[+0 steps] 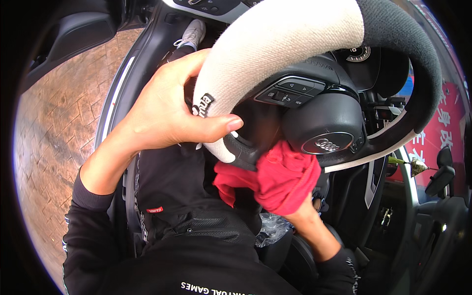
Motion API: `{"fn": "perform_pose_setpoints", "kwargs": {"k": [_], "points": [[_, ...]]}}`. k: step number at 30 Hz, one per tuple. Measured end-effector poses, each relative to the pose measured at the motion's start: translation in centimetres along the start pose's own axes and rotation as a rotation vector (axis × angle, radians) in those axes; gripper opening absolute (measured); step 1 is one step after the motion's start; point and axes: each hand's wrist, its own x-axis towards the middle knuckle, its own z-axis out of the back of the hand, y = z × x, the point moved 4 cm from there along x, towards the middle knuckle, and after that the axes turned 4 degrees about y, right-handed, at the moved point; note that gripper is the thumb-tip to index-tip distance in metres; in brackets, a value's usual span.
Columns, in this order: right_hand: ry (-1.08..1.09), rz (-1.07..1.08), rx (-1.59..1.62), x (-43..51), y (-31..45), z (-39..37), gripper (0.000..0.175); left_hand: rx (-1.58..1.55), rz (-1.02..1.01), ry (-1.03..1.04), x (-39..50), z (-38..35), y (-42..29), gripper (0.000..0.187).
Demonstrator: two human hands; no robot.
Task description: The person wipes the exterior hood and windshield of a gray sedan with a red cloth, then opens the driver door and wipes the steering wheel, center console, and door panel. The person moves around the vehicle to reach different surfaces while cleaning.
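A car's steering wheel fills the upper middle, its rim wrapped in a fabric steering wheel cover [273, 48], part cream and part dark grey. My left hand [173, 107] grips the cream part at the rim's left side, thumb lying over the cover near a dark tag. A red cloth [289, 177] is wrapped about my right hand [300, 206] and hides its fingers; it lies against the lower spoke, beside the Audi airbag hub [324, 121]. A loose end of the cloth hangs to the left, under the rim. Control buttons [291, 90] sit on the upper spoke.
The open car door [83, 31] is at the upper left, above brick paving [62, 121]. My shoe [193, 33] rests in the footwell. Clear plastic wrapping [273, 228] lies beside my lap. The instrument cluster [359, 55] is behind the wheel, and a rear-view mirror [440, 180] is at the right.
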Motion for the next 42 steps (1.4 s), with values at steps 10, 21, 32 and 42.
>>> {"fn": "perform_pose_setpoints", "kwargs": {"k": [10, 21, 32, 42], "points": [[-0.014, 0.106, 0.176, -2.3, -0.8, -3.2, 0.05, 0.056, -0.016, -0.019, 0.6, 0.1, -0.2, 0.077], [-0.177, 0.065, 0.07, 9.4, 6.6, 1.9, 0.032, 0.01, -0.113, 0.021, 1.2, 0.0, -1.6, 0.07], [-0.31, -0.012, 0.038, 4.4, 5.5, -0.5, 0.038, 0.241, -0.171, 0.069, -0.3, 0.7, 0.8, 0.069], [0.085, -0.042, -0.321, -3.7, -2.9, 3.3, 0.044, 0.321, -0.277, 0.007, -0.4, 0.5, 1.4, 0.062]]}}
